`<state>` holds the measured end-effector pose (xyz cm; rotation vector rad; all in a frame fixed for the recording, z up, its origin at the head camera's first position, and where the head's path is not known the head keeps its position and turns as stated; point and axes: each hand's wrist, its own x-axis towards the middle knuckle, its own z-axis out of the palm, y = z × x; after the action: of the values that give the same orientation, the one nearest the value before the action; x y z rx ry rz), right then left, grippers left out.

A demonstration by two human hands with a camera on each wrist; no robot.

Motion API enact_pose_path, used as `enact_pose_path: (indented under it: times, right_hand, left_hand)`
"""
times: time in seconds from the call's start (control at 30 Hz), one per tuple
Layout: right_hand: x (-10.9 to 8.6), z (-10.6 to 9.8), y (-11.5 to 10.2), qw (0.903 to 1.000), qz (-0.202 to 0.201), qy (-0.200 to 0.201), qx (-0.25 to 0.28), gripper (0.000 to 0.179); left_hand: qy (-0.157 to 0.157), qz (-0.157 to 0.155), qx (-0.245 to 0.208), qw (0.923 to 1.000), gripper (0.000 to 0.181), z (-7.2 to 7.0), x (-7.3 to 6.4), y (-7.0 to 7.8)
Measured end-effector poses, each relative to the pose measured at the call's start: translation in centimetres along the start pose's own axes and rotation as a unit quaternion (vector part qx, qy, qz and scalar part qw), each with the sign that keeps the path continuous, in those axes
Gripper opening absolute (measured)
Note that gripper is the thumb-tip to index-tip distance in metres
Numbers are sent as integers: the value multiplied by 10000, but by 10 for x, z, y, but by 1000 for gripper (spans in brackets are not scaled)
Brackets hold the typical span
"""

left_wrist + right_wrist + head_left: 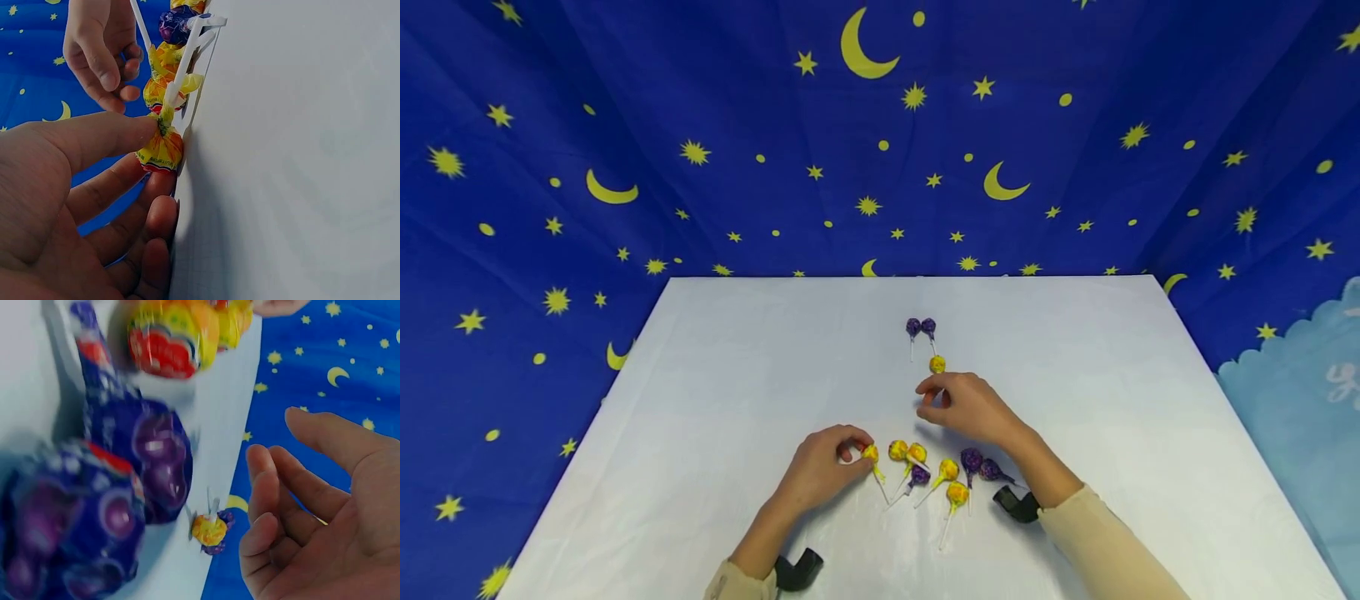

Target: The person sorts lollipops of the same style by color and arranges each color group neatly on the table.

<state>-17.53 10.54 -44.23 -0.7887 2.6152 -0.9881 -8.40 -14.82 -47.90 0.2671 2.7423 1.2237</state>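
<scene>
My left hand [823,471] pinches a yellow-wrapped lollipop [870,453] between thumb and fingers, at the left end of a loose group. Its white stick points toward the near side; in the left wrist view the thumb presses on the wrapper's neck [164,119]. My right hand [972,408] is over the middle of the table, fingers loosely bent, with nothing in them. Just beyond its fingers lies another yellow lollipop [937,364], its stick hidden behind the hand. Two purple lollipops [913,326] sit side by side behind that one, sticks toward me.
Between and below the hands lie several yellow lollipops [957,494] and a few purple ones [972,461], sticks at mixed angles. Black wrist mounts [799,570] show at both sleeves. Around the white table [737,358] hangs a blue cloth [760,100] with moons and stars.
</scene>
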Motion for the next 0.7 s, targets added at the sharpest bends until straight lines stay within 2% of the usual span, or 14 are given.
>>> enact_pose_path:
  times: [0.33,0.7]
  right_hand:
    - [-13,18,-7,9995,-123,-217,-217,19]
    - [-21,26,-15,9991,-135,-380,-163,20]
  left_hand:
    - [29,69,-41,10000,17,-1,1,-2]
    - [26,143,-59,9999,16,1,2,-5]
